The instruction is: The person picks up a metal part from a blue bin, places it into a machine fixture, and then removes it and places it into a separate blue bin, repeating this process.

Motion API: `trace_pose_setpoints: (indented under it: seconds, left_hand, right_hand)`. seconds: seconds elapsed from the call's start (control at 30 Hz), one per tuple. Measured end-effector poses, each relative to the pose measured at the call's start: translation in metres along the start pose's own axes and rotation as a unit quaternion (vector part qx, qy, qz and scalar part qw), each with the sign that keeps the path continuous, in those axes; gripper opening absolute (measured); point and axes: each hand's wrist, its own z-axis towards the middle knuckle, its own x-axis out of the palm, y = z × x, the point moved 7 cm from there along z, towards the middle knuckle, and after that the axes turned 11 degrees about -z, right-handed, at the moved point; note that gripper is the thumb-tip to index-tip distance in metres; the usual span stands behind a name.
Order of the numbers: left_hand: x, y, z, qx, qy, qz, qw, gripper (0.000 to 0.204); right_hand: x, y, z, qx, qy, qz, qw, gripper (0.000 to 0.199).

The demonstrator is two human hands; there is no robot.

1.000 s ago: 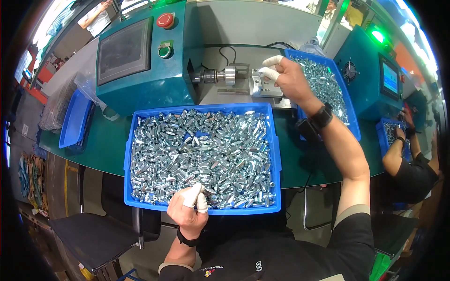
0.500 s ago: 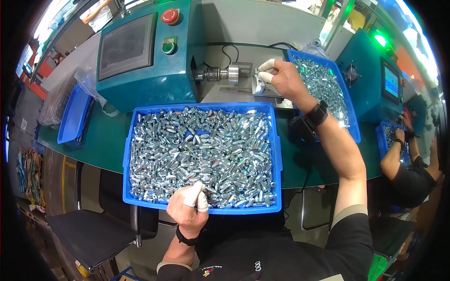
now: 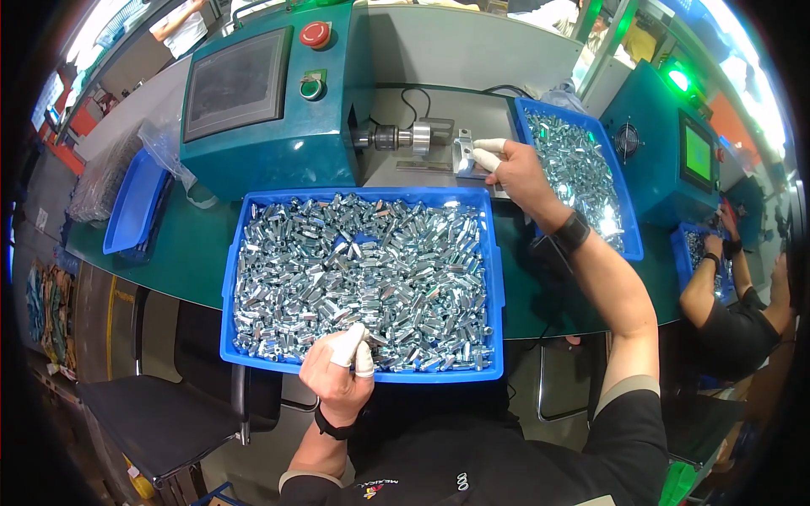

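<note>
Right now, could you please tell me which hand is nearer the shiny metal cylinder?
The right hand, right of the cylinder; the left hand is farther away, at the near edge of the large blue tray.

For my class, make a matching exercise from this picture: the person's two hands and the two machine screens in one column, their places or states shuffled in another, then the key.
Column one
1. Left hand
2. Right hand
3. Left machine screen
4. Right machine screen

Column two
A. Lit green
B. Close by the silver metal block
C. Dark
D. Over the near edge of the front blue tray

Pairs: 1-D, 2-B, 3-C, 4-A
</note>
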Motion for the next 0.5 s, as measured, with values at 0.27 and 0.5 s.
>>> trace_pose_setpoints:
  seconds: [0.27,0.5]
  left_hand:
    - [0.0,0.001,0.001,0.001,-0.009,0.003,1.0,0.021]
    - [0.003,0.002,0.002,-0.006,0.0,0.006,1.0,0.02]
  right_hand:
    - [0.007,0.005,0.002,0.01,0.066,0.022,0.998,0.032]
    - [0.02,0.018,0.018,-0.157,0.06,-0.016,0.986,0.029]
